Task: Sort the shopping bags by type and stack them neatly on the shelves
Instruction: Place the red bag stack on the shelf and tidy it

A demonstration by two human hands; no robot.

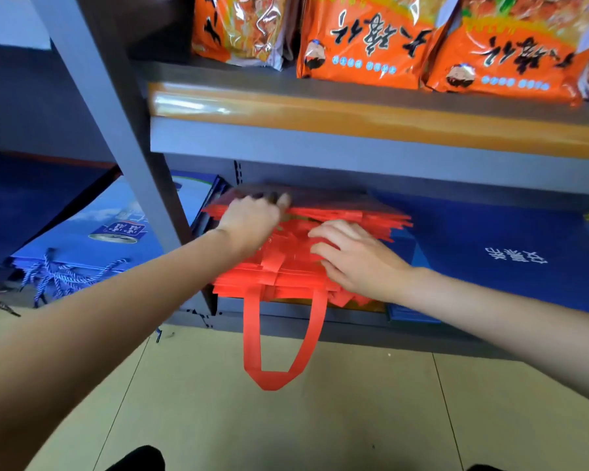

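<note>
Here, seen from the head camera, a stack of red shopping bags [306, 260] lies flat on the lower shelf [354, 321] of a grey rack. The left hand [249, 219] reaches over the stack's far left corner, fingers curled onto its top edge. The right hand [357, 256] rests flat on the stack, fingers spread. One red handle loop [279, 368] hangs below the stack. Right of it lies a dark blue bag [510, 253]; left, light blue bags [92, 232]. Above sit orange snack packets [364, 42].
</note>
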